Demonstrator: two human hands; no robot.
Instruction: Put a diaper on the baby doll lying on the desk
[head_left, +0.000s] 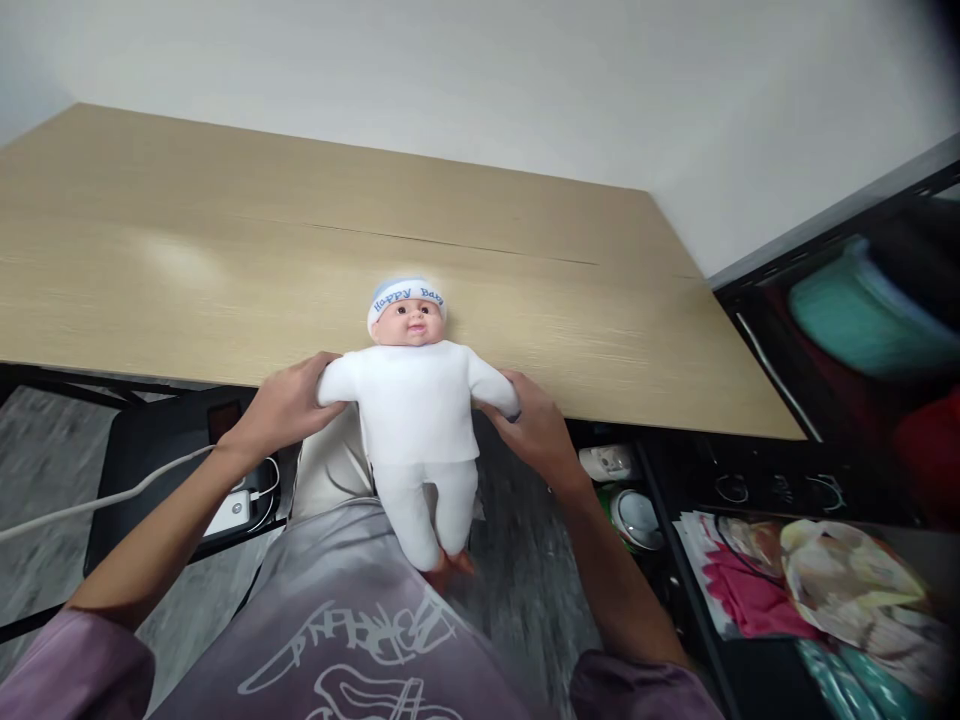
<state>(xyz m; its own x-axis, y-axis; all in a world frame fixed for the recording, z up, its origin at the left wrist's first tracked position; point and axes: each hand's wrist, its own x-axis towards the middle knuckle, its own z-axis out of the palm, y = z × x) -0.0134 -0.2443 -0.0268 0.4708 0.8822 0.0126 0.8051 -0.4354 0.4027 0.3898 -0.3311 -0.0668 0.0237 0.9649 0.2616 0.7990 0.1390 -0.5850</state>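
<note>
Between my two hands is a baby doll (420,410) in a white top and white trousers, face up toward me. Its cap, blue and white, carries the words "Happy Baby". My left hand (296,400) is closed round the doll's arm on the left, and my right hand (529,420) grips the other arm. The head lies over the near edge of the wooden table (480,220), while the body and legs hang past that edge above my lap. Both doll hands are hidden inside my grip.
A black seat (157,480) at left bears a white charger (229,514) with cables. To the right, a dark shelf holds a pink cloth (750,590) and plastic bags. A teal container (862,310) sits higher up. A pale wall (450,80) closes off the table's far side.
</note>
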